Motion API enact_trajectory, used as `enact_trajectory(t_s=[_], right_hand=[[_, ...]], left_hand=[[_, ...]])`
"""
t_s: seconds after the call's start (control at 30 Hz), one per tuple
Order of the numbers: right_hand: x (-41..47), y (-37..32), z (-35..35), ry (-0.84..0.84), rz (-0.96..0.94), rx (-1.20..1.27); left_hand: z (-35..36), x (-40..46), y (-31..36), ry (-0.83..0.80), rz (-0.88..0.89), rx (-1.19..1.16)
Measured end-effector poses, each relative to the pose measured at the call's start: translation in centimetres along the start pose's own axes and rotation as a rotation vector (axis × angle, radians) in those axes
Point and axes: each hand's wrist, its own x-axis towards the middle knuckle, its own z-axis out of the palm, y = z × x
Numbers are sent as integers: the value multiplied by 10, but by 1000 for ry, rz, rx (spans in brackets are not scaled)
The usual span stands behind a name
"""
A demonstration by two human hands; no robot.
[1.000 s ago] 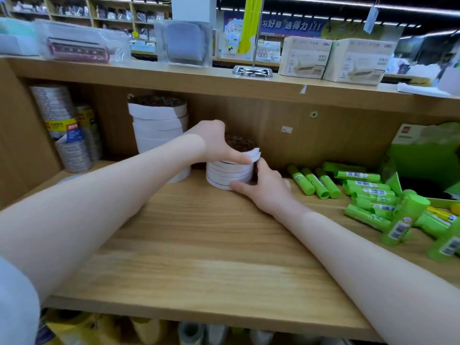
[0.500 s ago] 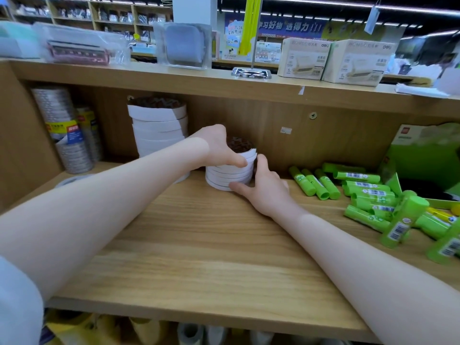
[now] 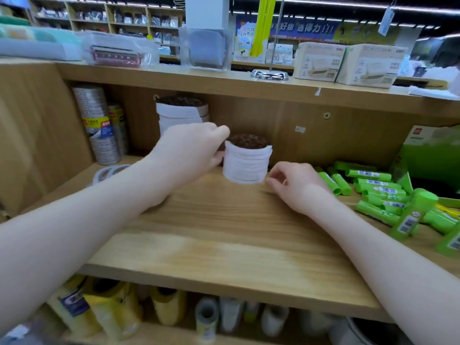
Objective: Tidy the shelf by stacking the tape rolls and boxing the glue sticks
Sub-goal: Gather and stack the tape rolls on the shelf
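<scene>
Stack of white tape rolls [image 3: 247,162] stands mid-shelf [image 3: 224,232], rolls slightly offset. Left hand [image 3: 191,150] curled against stack at 9 o'clock side; right hand [image 3: 293,183] at 4 o'clock, loosely curled, nothing held. Edges best squared by pressure from both sides. Glue sticks [image 3: 373,185] lie loose at 3 o'clock.

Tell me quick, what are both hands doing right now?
Left hand: grips the side of the short tape stack.
Right hand: fingers loosely curled, holding nothing, just right of the stack.
</scene>
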Motion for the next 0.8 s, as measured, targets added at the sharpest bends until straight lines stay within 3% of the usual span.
enact_trajectory(t_s=[0.1,0.27,0.4,0.63,0.8], right_hand=[[-9,-23,4,30,-137,-160],[-21,-93,21,-50,-538,56],[-21,-148,43,-134,-706,104],[-16,-192,62,-290,-712,54],[-16,-179,48,-351,-609,-41]], left_hand=[[-10,-42,-30,-55,-88,184],[-20,-106,-82,-56,-147,131],[-21,-136,-112,-120,-176,174],[-12,-163,-134,-362,-150,99],[-11,-154,-129,-369,-21,42]])
